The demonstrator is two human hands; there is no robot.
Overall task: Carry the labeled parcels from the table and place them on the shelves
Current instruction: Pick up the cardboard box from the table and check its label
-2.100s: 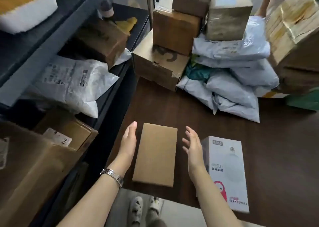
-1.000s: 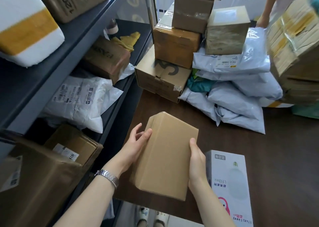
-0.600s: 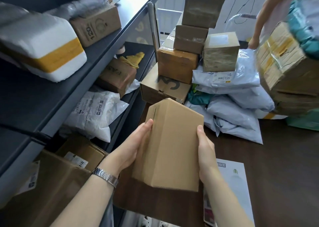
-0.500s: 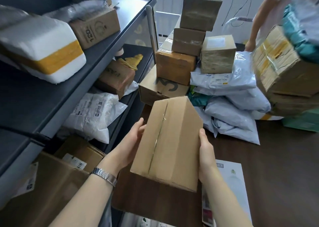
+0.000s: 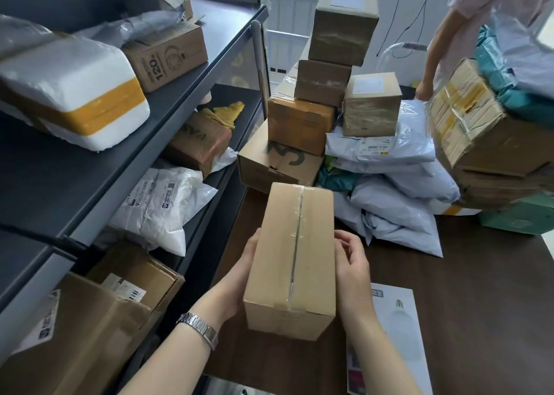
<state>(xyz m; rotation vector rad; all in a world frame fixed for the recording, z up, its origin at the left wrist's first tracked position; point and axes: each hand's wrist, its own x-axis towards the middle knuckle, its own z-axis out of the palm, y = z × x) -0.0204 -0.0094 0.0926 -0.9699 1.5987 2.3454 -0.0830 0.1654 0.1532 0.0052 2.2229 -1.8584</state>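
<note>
I hold a plain brown cardboard box (image 5: 295, 253) above the near edge of the dark wooden table (image 5: 467, 289); its taped seam faces up. My left hand (image 5: 244, 270) grips its left side and my right hand (image 5: 350, 262) grips its right side. A dark grey shelf unit (image 5: 126, 166) stands at my left, holding parcels on every level. On the table behind the box lie a stack of cardboard boxes (image 5: 302, 121) and a heap of pale plastic mailer bags (image 5: 389, 184).
A white printed box (image 5: 395, 331) lies flat on the table under my right forearm. Another person (image 5: 467, 25) stands at the far right behind large taped cartons (image 5: 479, 133). A white foam box with yellow tape (image 5: 75, 94) fills the upper shelf.
Both hands closed on the brown box, raised it off the table and turned it until the taped seam faces up. My view rose toward the upper shelves.
</note>
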